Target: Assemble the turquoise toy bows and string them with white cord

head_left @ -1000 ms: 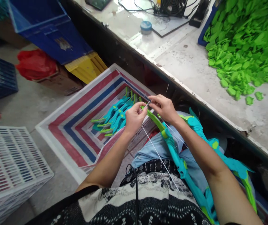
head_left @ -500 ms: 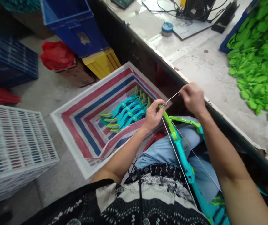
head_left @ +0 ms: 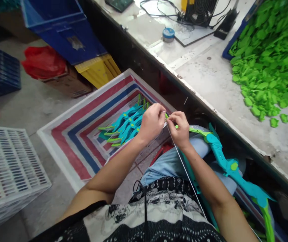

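Observation:
My left hand (head_left: 152, 121) is closed, its fingertips pinching the white bowstring (head_left: 180, 153) at the green tip (head_left: 166, 116) of a toy bow. Right beside it, my right hand (head_left: 179, 130) is closed around the same bow just below the tip, with thumb and finger against the string. From there the string runs taut down past my lap. My right forearm hides most of this bow's turquoise body (head_left: 188, 164). A second toy bow (head_left: 225, 163), turquoise with lime-green ends, lies across my legs to the right.
A white crate (head_left: 58, 161) lined with striped cloth holds several turquoise bows (head_left: 127, 122). On the workbench (head_left: 196, 69) are a heap of green parts (head_left: 267, 77), a small blue-lidded tin (head_left: 168, 34) and a fan (head_left: 201, 11). A white slatted basket (head_left: 10, 171) stands left.
My right hand has come down and left from the stretched string end to the bow's tip, meeting my left hand. My left hand has turned over the tip. The camera view has shifted right.

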Demonstrator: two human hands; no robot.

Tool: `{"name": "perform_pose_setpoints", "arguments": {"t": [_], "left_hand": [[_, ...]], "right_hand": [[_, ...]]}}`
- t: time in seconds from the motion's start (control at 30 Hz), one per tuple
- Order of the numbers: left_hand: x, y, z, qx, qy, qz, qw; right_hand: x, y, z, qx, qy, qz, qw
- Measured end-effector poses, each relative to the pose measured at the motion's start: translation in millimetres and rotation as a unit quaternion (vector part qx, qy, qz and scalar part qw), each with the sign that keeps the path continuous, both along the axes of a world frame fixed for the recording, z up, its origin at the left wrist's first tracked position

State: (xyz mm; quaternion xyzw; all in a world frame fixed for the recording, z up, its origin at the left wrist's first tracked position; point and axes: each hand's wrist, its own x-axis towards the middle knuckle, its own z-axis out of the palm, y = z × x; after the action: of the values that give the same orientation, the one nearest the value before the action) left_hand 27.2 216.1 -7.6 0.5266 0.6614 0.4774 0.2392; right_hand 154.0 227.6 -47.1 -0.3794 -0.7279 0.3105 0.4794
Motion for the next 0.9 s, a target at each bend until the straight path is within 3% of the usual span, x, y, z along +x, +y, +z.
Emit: {"name": "perform_pose_setpoints", "arguments": {"t": [0.07,0.17,0.27,0.5,0.67,0.77,0.9], "left_hand": [[2,-4,4.9,0.009,-0.055,-0.001,0.998],[8,-4,7.1,0.009,-0.222,0.006,0.975],[10,-2,7.0,-0.033,-0.300,-0.013,0.953],[8,0,9.6,-0.110,-0.373,-0.060,0.919],[19,2,8.9,-0.091,-0.386,-0.008,0.918],[24,5,9.2,-0.093,-0.402,0.029,0.911],[23,6,12.2,-0.123,-0.418,0.004,0.900]], "right_hand": [[-1,7,6.2,-0.020,0.013,0.004,1.000],[-2,13,18.4,-0.046,0.028,-0.005,0.999],[-3,15,22.6,-0.035,0.028,-0.024,0.999],[-1,15,11.2,-0.012,0.047,-0.030,0.998],[4,14,10.5,-0.012,0.069,0.002,0.998],[11,16,13.7,0.029,0.017,-0.006,0.999],[20,21,18.0,0.074,-0.037,0.005,0.997]]}}
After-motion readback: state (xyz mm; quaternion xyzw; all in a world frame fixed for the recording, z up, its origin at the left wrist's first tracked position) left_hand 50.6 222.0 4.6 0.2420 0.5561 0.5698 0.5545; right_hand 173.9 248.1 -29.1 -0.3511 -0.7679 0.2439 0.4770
